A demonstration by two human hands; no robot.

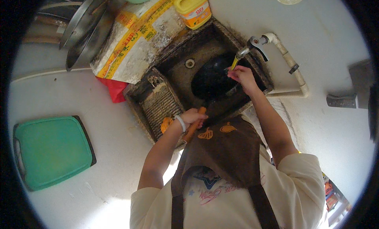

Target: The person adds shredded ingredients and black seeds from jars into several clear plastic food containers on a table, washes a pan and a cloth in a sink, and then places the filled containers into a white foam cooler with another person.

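In the head view, my left hand (194,118) grips the wooden-looking handle (194,128) of a dark wok (212,80), which lies in a grimy stone sink (170,75). My right hand (241,76) is at the lower end of a yellow hose (234,63) fitted to the metal tap (244,52), fingers bent against its tip, over the wok's right side. Whether water flows is too unclear to tell. A white band is around my left wrist. Left of the wok, the sink's ribbed washboard (160,109) has an orange thing (166,125) on it, partly behind my left forearm.
A yellow jug (194,9) stands at the sink's back edge, beside a taped white board (130,42). Metal pans (86,30) hang at upper left. A green cutting board (54,152) is at left, a cleaver (342,101) at right. A pipe (285,58) runs right of the tap.
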